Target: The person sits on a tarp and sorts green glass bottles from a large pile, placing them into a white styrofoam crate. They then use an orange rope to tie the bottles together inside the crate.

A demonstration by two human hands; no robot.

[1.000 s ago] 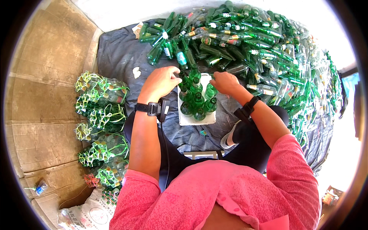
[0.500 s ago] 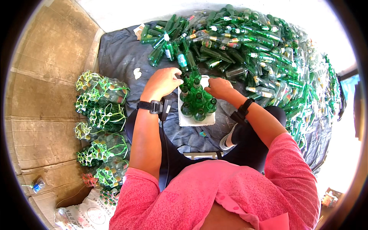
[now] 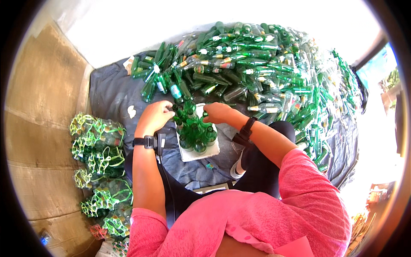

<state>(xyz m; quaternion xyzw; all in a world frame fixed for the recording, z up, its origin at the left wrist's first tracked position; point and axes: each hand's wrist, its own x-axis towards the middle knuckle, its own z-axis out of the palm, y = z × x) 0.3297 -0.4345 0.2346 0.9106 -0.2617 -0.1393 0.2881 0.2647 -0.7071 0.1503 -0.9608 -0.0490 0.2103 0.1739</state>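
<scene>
A cluster of upright green glass bottles (image 3: 195, 130) stands on a white tray (image 3: 201, 155) in front of me. My left hand (image 3: 156, 116) is at the far left of the cluster, its thumb and fingers curled at a bottle's neck. On the other side, my right hand (image 3: 219, 114) has its fingers closed at the neck of a green bottle (image 3: 206, 117) at the cluster's right edge. The hands partly cover the necks they touch.
A big heap of loose green and clear bottles (image 3: 257, 64) lies beyond the tray and along the right. At my left are stacked bottle bundles (image 3: 100, 156) in green and yellow strapping, beside a cardboard wall (image 3: 40, 141). Dark sheeting (image 3: 111, 85) covers the floor.
The view has shifted, so the whole scene sits lower and further left. Both hands stay at the bottle cluster, with the right hand's fingers now at a bottle neck.
</scene>
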